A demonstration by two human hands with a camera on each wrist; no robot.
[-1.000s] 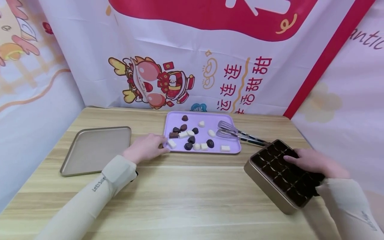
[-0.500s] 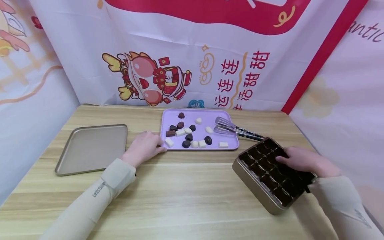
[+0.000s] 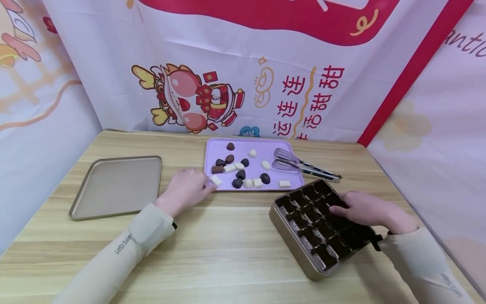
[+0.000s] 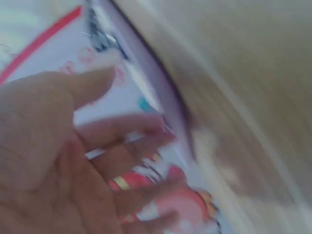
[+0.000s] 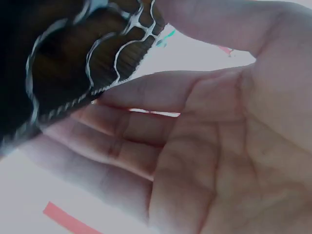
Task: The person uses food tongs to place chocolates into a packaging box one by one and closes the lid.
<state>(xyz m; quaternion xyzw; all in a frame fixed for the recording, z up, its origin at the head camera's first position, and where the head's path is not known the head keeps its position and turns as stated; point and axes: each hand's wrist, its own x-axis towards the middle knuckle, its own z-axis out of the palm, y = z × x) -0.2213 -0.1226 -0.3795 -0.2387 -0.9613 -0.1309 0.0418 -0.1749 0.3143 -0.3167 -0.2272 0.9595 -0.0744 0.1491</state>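
One gold-brown gridded tin [image 3: 294,244] lies at R front, its dark cells facing up; R hand [image 3: 368,209] grips its R side, thumb over the top edge, the other fingers close together along the outer side (R wrist view). Whether the tin's base is off the tabletop [image 3: 224,249] can't be told. Cell contents: too dark to read; no pale piece shows.

Next outward, lilac tray [image 3: 263,147], flat at back ctr., holds approx. 16 small chocolates: abt. 8 dark pcs. [image 3: 241,174] & 8 white pcs. [image 3: 257,183], scattered w/o order, several touching. L hand [image 3: 187,188] is at the tray's near L corner, thumb apart, fingers loosely spread (L wrist view, blurred); a pinch on the rim can't be confirmed. Tongs [image 3: 314,168] lean w/ their slotted heads inside the tray, handles over its R side.

Farther L, shallow gold pan [image 3: 117,185] has nothing in it.

Progress (judged): prob. early, an arranging stage; tin in hand, tray reached. Outstanding: chocolates all appear to be on the tray, tongs unheld, pan unused. Behind: printed cloth [image 3: 228,46].
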